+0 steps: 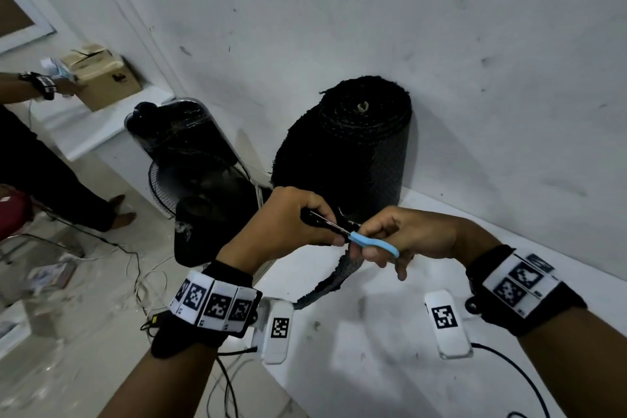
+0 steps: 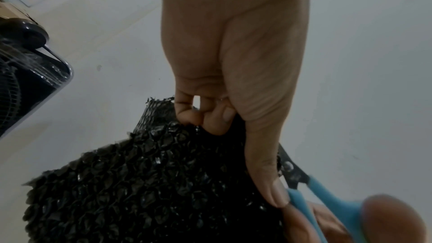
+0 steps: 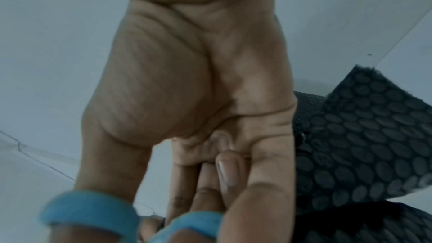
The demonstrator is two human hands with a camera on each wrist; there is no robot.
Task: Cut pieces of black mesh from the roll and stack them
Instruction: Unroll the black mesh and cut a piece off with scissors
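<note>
1. Left grip (image 1: 288, 220) curls round a fold of black mesh (image 2: 151, 182), held above the white counter (image 1: 373, 332).
2. Right grip (image 1: 403, 237) holds blue-handled scissors (image 1: 373, 243), blades at the mesh edge.
3. Mesh roll (image 1: 356, 146) stands upright against the wall; weave glossy, honeycombed.

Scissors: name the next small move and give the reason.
Probably close the scissors and ease them forward. The right hand has fingers through the blue loops, the blades sit in the mesh, and the left hand grips the mesh beside them.

scissors blades (image 1: 334, 225): mostly hidden between the hands
blue handles (image 3: 93, 213): blurred, cut by bottom edge
mesh strip (image 1: 334, 276): upper end hidden by fingers
</note>
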